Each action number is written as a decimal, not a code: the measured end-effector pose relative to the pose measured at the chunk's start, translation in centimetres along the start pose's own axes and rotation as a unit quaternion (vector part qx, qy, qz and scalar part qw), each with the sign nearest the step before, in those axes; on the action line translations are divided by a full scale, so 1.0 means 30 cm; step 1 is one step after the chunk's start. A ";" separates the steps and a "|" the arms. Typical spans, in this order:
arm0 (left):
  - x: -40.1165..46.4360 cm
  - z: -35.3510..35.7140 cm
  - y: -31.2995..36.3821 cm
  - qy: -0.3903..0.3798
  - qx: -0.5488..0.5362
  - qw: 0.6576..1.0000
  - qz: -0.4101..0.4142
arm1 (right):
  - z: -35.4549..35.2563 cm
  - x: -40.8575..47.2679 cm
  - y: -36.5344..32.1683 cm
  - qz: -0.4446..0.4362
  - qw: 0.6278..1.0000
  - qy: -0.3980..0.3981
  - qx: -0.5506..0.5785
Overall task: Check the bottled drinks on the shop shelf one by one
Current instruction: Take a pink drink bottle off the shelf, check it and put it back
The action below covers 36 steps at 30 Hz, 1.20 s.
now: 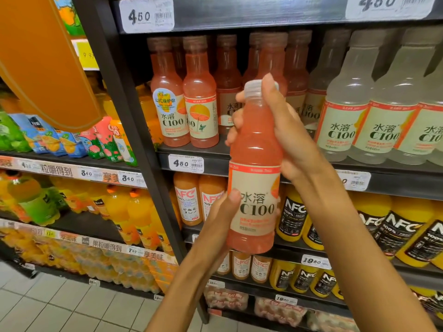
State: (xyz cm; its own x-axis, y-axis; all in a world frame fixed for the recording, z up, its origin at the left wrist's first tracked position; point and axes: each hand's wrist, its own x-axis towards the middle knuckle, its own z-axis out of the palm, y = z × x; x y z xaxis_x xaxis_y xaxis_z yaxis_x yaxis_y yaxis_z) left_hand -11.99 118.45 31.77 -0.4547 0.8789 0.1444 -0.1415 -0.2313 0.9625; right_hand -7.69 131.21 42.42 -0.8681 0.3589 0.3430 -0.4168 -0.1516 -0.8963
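Observation:
I hold a pink C100 drink bottle point(254, 164) upright in front of the shelf, its cream label facing me. My left hand point(221, 219) grips its lower half, thumb across the label's edge. My right hand point(285, 133) wraps round the neck and shoulder, with the thumb against the clear cap. Behind it, a row of pink C100 bottles point(200, 92) stands on the shelf, with cloudy white C100 bottles point(347, 104) to their right.
Below that shelf stand orange NFC juice bottles point(189, 200) and yellow black-labelled NFC bottles point(398, 226). A black upright post point(134, 130) divides the bays; the left bay holds juice cartons and orange drinks. Price tags point(185, 163) line the shelf edges. Tiled floor point(60, 305) shows at lower left.

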 end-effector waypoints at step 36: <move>-0.052 0.016 0.079 -0.038 -0.116 0.991 -0.054 | 0.007 0.038 -0.004 0.034 0.998 0.046 -0.010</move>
State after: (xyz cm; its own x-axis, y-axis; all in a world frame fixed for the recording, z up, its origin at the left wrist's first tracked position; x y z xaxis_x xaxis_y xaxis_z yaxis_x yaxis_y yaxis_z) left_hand -11.19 116.74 33.96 -0.3594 0.9306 0.0692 -0.3877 -0.2164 0.8960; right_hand -8.69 131.46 42.97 -0.8652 0.4322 0.2541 -0.3512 -0.1609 -0.9224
